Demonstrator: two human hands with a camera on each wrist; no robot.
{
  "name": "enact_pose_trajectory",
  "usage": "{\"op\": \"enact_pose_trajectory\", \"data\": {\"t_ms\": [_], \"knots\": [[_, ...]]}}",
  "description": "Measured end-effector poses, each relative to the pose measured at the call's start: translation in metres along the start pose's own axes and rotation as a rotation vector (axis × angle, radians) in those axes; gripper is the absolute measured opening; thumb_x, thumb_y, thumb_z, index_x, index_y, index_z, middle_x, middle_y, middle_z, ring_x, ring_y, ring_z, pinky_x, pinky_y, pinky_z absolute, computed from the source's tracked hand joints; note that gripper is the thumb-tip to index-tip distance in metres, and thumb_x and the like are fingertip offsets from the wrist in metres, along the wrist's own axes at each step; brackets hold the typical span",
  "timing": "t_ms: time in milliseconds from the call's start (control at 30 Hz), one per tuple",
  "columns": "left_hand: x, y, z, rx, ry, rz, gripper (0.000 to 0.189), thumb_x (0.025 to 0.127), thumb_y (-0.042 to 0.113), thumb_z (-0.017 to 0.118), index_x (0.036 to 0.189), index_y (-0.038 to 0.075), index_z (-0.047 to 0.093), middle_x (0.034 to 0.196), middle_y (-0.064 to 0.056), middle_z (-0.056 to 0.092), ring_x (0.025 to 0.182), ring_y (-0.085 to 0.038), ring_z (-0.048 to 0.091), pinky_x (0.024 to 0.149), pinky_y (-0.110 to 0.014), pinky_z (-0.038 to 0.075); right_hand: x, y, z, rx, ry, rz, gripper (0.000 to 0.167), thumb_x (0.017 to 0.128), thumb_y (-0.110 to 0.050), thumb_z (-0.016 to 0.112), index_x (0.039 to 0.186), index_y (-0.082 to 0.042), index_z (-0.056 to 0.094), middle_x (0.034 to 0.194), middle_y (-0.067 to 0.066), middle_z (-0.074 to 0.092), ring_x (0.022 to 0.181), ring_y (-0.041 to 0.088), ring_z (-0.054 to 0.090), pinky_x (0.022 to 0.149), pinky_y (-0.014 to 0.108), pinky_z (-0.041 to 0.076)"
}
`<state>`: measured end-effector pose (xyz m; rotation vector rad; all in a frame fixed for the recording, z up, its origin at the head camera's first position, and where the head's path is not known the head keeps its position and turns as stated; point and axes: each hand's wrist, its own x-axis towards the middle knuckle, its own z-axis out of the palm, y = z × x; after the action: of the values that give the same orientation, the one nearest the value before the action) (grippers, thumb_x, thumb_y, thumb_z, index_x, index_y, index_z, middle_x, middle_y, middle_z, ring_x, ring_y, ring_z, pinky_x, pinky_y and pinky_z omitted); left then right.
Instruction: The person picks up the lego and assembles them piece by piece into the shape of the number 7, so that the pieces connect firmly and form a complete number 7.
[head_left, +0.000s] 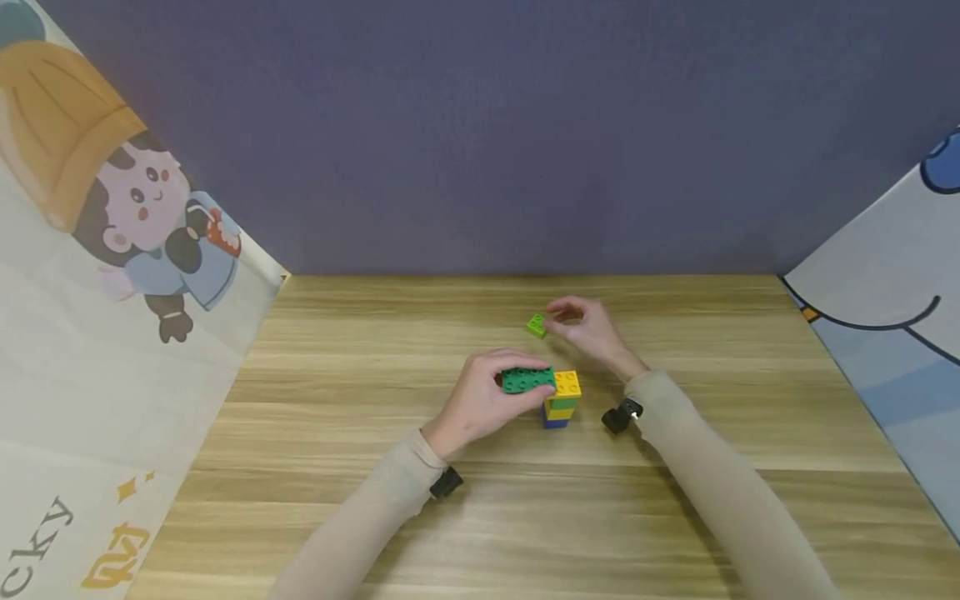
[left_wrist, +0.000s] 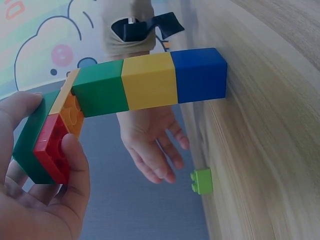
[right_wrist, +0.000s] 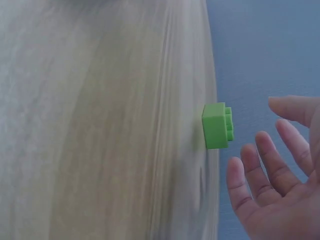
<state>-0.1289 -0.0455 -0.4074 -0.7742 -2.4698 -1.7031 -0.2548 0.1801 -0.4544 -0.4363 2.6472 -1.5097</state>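
My left hand [head_left: 480,396] grips a dark green toy building brick [head_left: 523,381] that juts sideways from the top of a stack. In the left wrist view its thumb presses a red brick [left_wrist: 50,145] fixed against that green one. A yellow-orange brick [left_wrist: 73,112] joins them to the column: a green brick [left_wrist: 100,89], a yellow brick [left_wrist: 150,81] and a blue brick [left_wrist: 201,75] at the bottom. Beyond the stack, my right hand [head_left: 591,327] hovers beside a small lime green brick [head_left: 536,326], fingers loosely bent and apart. That brick lies on the table, studs up.
The wood-grain table [head_left: 337,350] ends at a dark blue-grey panel [head_left: 480,142] behind. A printed cartoon panel [head_left: 90,333] stands at the left, another panel [head_left: 892,275] at the right. Each wrist wears a black camera strap.
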Motion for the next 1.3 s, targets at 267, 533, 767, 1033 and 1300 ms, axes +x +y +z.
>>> {"op": "enact_pose_trajectory", "data": {"t_ms": [267,533,767,1033,1300], "knots": [[0.000,0.000,0.000,0.007,0.001,-0.005,0.032,0.089,0.021,0.088,0.119,0.011,0.082,0.118,0.000,0.080,0.105,-0.012,0.073,0.086,-0.026,0.061,0.006,0.007,0.008,0.004,-0.011,0.043,0.039,0.096,-0.017,0.079,0.131,-0.002,0.070,0.132,0.021,0.073,0.115,0.039,0.072,0.100,0.052,0.059],[0.000,-0.001,0.001,0.020,-0.002,-0.001,0.031,0.089,0.021,0.087,0.119,0.015,0.082,0.120,0.000,0.079,0.107,-0.012,0.073,0.087,-0.026,0.060,0.008,0.014,0.013,-0.001,-0.003,0.077,0.040,0.096,-0.022,0.081,0.130,-0.003,0.071,0.131,0.020,0.073,0.117,0.039,0.071,0.103,0.052,0.058],[0.000,-0.003,0.001,0.002,0.001,0.014,0.032,0.089,0.019,0.088,0.119,0.012,0.082,0.119,-0.001,0.080,0.106,-0.013,0.073,0.087,-0.026,0.061,0.008,0.020,0.015,-0.001,-0.009,0.064,0.042,0.095,-0.023,0.081,0.131,-0.003,0.071,0.130,0.020,0.073,0.115,0.037,0.071,0.101,0.052,0.058],[-0.001,-0.003,0.001,0.003,0.010,0.021,0.032,0.089,0.020,0.088,0.119,0.010,0.082,0.118,-0.001,0.080,0.106,-0.013,0.073,0.087,-0.027,0.061,0.007,0.020,0.016,-0.045,-0.023,0.077,0.043,0.095,-0.021,0.080,0.133,-0.003,0.070,0.132,0.020,0.072,0.118,0.038,0.069,0.104,0.052,0.057],[-0.001,-0.004,0.002,0.007,0.014,0.016,0.033,0.089,0.020,0.088,0.119,0.010,0.081,0.118,0.000,0.080,0.106,-0.012,0.073,0.088,-0.026,0.061,0.006,0.018,0.017,-0.056,-0.015,0.071,0.041,0.094,-0.018,0.080,0.130,-0.002,0.070,0.130,0.021,0.073,0.117,0.038,0.069,0.104,0.052,0.057]]}}
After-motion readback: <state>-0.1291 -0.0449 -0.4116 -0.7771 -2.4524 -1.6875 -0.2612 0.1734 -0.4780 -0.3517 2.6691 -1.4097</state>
